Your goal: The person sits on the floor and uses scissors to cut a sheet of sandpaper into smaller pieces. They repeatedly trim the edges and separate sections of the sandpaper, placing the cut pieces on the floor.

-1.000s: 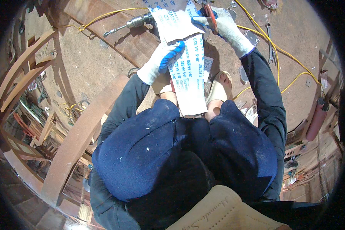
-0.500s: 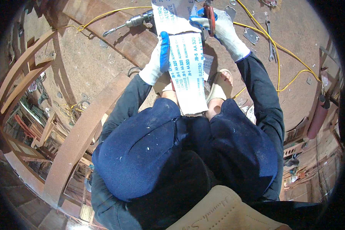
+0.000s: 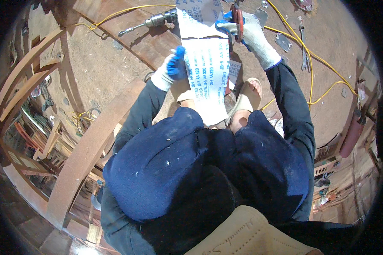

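The lower white abrasive-paper sheet with blue print (image 3: 207, 83) hangs between the wearer's lower legs, its lower end near the knees. The upper white printed sheet (image 3: 196, 29) lies directly beyond it; a dark, uneven line separates the two. The left hand, in a white knit glove with blue-coated palm (image 3: 169, 70), is at the lower sheet's left edge, fingers curled; whether it pinches the paper cannot be determined. The right hand, gloved alike (image 3: 255, 40), is closed around a red-handled hand tool (image 3: 239, 26), tool type unclear; its blue fingertips reach the upper sheet's right edge. A power drill with metal chuck and long bit (image 3: 161, 19) lies left of the upper sheet. A steel wrench (image 3: 303, 49) lies on the brown floor (image 3: 332, 46), beside a yellow cable (image 3: 310, 78).
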Action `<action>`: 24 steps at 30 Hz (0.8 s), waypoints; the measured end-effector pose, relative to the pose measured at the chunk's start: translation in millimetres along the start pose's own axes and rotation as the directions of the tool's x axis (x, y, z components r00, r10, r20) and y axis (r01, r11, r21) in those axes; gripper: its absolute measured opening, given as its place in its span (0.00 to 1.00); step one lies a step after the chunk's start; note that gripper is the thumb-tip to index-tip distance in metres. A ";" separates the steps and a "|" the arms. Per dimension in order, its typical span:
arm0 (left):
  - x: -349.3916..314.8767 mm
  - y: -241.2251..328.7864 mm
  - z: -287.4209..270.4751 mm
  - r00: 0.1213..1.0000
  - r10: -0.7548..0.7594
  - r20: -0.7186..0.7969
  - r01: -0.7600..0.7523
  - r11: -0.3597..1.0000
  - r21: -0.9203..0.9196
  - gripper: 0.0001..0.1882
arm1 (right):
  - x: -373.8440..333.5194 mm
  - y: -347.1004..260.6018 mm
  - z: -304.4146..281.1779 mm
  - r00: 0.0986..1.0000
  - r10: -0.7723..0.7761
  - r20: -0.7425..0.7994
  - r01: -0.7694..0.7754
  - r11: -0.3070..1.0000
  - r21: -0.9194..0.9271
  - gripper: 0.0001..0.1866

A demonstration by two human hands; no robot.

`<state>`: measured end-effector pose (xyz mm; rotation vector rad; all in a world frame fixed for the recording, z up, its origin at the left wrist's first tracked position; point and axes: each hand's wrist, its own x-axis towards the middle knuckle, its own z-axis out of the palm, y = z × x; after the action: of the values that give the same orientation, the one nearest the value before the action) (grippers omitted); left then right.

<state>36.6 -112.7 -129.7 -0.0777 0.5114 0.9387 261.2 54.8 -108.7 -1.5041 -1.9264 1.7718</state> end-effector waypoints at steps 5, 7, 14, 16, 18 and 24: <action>33.3 68.5 55.5 0.993 -0.013 0.114 0.009 0.999 0.034 0.50 | 2.2 28.8 3.3 0.975 -0.194 -0.109 0.172 0.968 -0.184 0.17; 41.0 97.7 41.6 0.984 -0.071 0.161 0.076 0.997 -0.025 0.29 | 13.2 20.4 10.9 0.984 -0.169 -0.050 0.165 0.984 -0.073 0.13; 73.3 79.2 70.4 0.798 0.511 -0.319 -0.240 0.756 0.609 0.09 | 1.9 -15.6 13.3 0.994 0.043 -0.101 -0.052 0.995 -0.082 0.20; 73.8 74.1 64.7 0.689 0.650 -0.321 -0.224 0.612 0.759 0.08 | -4.8 -17.1 19.8 0.988 -0.023 -0.153 0.037 0.995 0.092 0.20; 74.8 65.6 62.3 0.593 0.748 -0.299 -0.150 0.467 0.871 0.07 | -11.1 -17.6 26.8 0.976 0.060 -0.211 -0.007 0.970 0.245 0.17; 72.1 55.5 77.8 0.707 0.645 -0.290 -0.300 0.645 0.703 0.08 | 24.8 -5.2 -4.4 0.970 -0.100 -0.220 0.165 0.939 0.302 0.15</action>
<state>57.7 -3.6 -85.4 0.4479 1.3984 1.2527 248.8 76.3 -115.7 -1.3469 -1.5200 1.6986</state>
